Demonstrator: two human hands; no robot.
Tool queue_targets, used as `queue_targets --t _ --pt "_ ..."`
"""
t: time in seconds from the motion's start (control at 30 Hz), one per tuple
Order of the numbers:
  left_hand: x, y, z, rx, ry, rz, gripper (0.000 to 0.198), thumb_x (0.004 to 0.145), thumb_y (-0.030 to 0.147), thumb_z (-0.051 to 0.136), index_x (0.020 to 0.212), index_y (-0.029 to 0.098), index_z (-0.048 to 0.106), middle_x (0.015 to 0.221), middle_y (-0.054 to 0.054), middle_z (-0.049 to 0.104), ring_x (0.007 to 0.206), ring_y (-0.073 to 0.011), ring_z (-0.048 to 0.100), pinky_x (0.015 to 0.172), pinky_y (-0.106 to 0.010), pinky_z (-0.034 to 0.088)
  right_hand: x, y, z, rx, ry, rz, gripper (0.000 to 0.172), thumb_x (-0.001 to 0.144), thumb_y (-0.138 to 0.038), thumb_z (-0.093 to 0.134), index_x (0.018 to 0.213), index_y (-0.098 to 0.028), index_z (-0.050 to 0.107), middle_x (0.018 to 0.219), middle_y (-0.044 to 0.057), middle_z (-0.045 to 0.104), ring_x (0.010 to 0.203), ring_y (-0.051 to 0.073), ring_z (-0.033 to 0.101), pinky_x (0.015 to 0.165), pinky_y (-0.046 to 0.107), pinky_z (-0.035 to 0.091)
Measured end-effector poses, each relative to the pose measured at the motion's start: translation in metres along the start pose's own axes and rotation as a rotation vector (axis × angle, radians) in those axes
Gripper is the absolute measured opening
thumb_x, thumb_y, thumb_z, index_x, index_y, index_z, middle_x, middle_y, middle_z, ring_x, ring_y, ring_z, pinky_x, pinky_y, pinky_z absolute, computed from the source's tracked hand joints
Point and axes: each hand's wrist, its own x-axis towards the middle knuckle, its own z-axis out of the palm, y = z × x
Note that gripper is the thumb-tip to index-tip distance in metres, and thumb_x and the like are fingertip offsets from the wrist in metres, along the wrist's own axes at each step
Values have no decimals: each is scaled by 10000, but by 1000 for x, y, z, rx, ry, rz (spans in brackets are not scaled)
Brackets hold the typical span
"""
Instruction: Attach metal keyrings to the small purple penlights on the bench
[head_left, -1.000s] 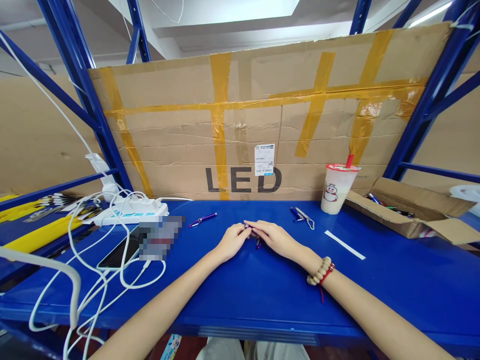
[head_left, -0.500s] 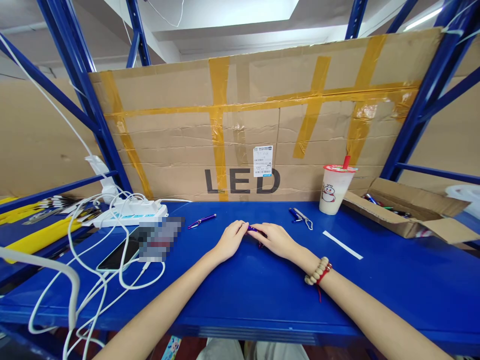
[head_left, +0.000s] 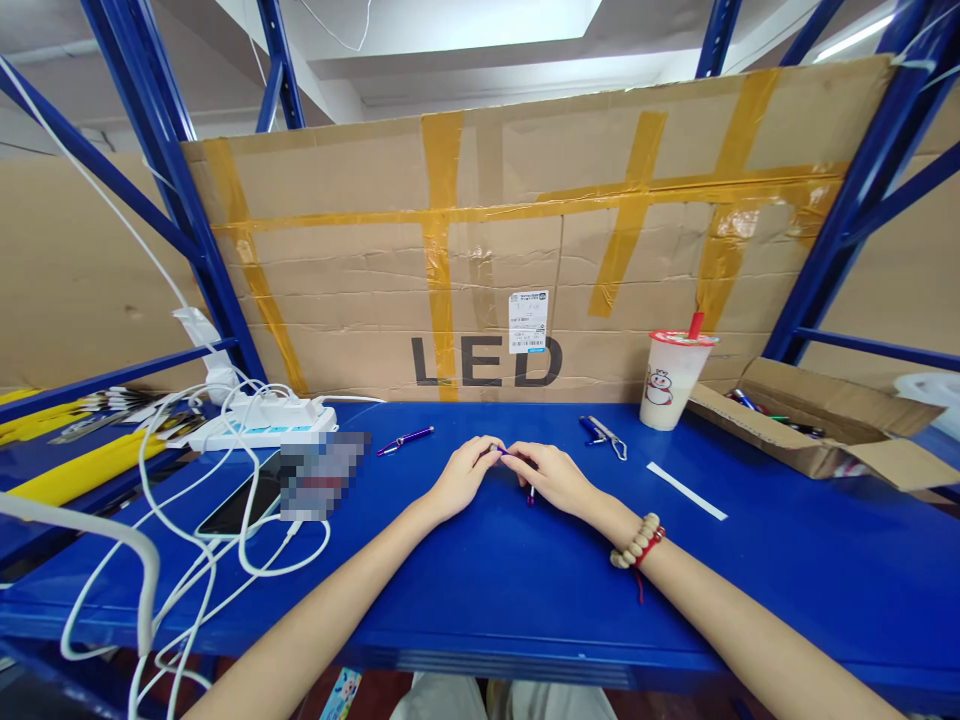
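Over the middle of the blue table, my left hand [head_left: 466, 476] and my right hand [head_left: 553, 478] meet at the fingertips. Both are closed on a purple pen [head_left: 502, 451], mostly covered by the fingers. A small purple and silver end [head_left: 532, 495] shows beneath my right hand; I cannot tell whether it belongs to the same pen. Left of my hands lies another purple pen [head_left: 406, 440] with a silver clip. To the right rest a short purple piece [head_left: 591, 429] and a silver carabiner-shaped clip [head_left: 611, 440].
A white paper strip [head_left: 686, 490] lies at the right, near a drink cup [head_left: 667, 385] with a red straw. An open cardboard box [head_left: 795, 445] holds pens. At the left are a phone [head_left: 244, 505], tangled white cables [head_left: 217, 570] and a power strip [head_left: 262, 425]. Cardboard [head_left: 360, 300] stands behind.
My fingertips have drawn slightly closer together, so less of the purple pen shows between them. The purple and silver end under my right hand now shows more and points downward.
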Motion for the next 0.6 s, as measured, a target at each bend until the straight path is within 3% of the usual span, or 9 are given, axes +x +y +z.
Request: queue_targets --t 0.4,0.6 --pt "0 -2 2 65 27 8 210 865 275 390 902 200 583 900 -19 591 874 -151 529 823 -268 395 2 3 1 -136 13 -45 422 887 -511 295 774 -212 572 618 -7 604 686 156 557 622 246 353" --pt "0 -2 1 62 33 -5 206 849 286 433 946 199 592 832 -13 566 741 -128 504 695 -238 406 0 5 3 -90 38 -49 379 891 -497 298 785 -217 531 702 -8 602 679 146 551 596 234 349"
